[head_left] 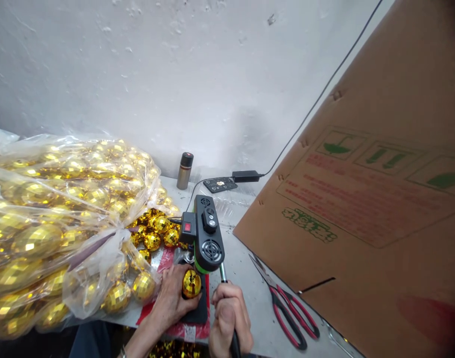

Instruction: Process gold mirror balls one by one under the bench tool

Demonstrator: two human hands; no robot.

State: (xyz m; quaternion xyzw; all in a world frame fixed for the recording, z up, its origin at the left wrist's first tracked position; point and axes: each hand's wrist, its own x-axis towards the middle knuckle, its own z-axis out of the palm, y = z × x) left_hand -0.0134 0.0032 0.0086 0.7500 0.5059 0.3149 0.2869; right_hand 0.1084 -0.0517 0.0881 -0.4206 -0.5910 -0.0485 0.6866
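Note:
My left hand (173,293) grips a gold mirror ball (192,284), with the thumb below it and fingers around its far side. A dark slot or hole shows in the ball's top. The ball is over the dark base (197,312) of a black-and-green bench machine (209,233), which looks like a small drill press. Closed around the black grip of a metal-shafted lever (223,273) is my right hand (230,315), right of the ball. The shaft runs up to the machine's side; where they join is hidden.
Clear bags (63,209) of gold balls fill the left, and loose balls (160,223) lie behind the left hand. Red-handled scissors (287,311) and a big cardboard box (361,199) stand right. A bottle (184,171) and power adapter (245,176) sit by the wall.

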